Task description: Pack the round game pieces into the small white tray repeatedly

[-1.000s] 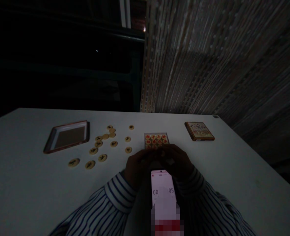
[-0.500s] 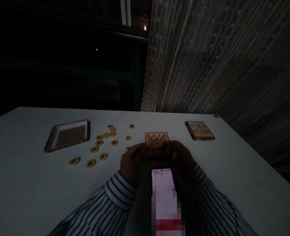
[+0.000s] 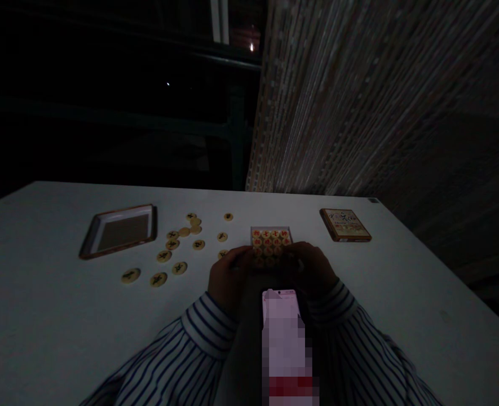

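Note:
A small open box [image 3: 270, 229] holds rows of round wooden pieces [image 3: 268, 242] with red characters. My left hand [image 3: 231, 277] grips the box at its near left side, thumb along the edge. On the near right side, my right hand [image 3: 312, 269] has its fingers closed on the same box. Both hands' lower fingers are dark and partly hidden. To the left, several loose round pieces [image 3: 179, 268] lie on the white table [image 3: 63, 316], most with dark characters and some blank side up.
An open rectangular tray or lid [image 3: 122, 232] lies at the left. A flat printed box [image 3: 345, 224] rests at the right. A lit phone [image 3: 283, 332] is between my forearms. Behind the table hangs a string curtain [image 3: 317, 113].
The view has shifted very slightly. Both hands stay at the box, and the loose pieces lie as before.

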Demonstrator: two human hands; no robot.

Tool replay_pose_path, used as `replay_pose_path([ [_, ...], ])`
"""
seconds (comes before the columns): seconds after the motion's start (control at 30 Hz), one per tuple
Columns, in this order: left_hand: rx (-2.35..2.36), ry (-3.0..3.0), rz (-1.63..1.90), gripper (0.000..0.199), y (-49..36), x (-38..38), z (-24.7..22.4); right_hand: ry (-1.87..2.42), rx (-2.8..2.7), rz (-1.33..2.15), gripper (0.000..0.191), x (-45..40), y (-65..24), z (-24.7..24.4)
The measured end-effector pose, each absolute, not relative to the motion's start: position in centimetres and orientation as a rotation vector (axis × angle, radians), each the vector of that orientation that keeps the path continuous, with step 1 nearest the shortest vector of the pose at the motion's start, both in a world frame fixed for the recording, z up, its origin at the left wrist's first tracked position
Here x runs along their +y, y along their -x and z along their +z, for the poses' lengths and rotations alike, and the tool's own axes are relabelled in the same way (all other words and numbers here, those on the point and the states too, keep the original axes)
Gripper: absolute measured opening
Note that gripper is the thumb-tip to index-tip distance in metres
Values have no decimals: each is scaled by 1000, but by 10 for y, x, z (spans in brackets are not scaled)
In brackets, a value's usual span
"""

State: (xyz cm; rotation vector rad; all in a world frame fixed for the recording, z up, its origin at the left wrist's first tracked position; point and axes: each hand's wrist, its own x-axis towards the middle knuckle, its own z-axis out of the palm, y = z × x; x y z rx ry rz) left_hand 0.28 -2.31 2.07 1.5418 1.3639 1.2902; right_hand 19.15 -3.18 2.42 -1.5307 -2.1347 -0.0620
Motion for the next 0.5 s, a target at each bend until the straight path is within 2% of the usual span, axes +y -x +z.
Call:
replay_pose_path([
  [0.5, 1377, -1565, 1289, 19, -3, -24, 21, 1587, -2125, -79, 18, -30, -191, 14],
])
